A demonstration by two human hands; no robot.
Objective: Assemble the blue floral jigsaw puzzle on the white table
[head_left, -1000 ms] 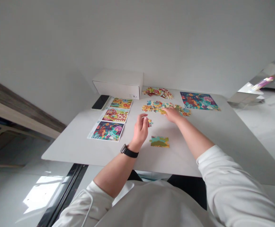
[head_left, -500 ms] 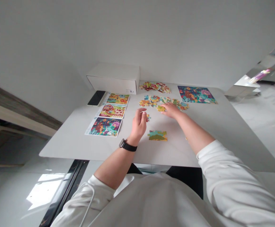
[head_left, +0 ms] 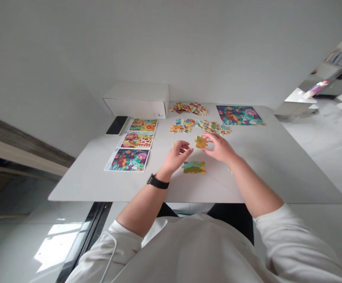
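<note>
Between the thumb and fingers of my right hand [head_left: 221, 147] is a yellow-green puzzle piece [head_left: 200, 142], held above the table in front of the loose pieces. My left hand [head_left: 178, 156] hovers to its left with curled, parted fingers, and I see nothing in it. A small joined puzzle section [head_left: 194, 167], teal with a green hill, lies flat just below both hands. Part of another piece [head_left: 174, 144] shows behind my left fingers, mostly hidden. One more piece [head_left: 230, 171] peeks out beside my right forearm.
Loose pieces [head_left: 182, 125] lie in clusters, with a red-toned pile [head_left: 188, 108] behind them. A finished dark-blue puzzle [head_left: 240, 115] is at back right. Three picture sheets [head_left: 129, 160], a phone [head_left: 117, 125] and a white box [head_left: 135, 107] are on the left.
My right hand has drawn the yellow-green piece back from the loose pieces, toward me. My left hand has shifted slightly nearer to me and to the right, its fingers turned toward that piece.
</note>
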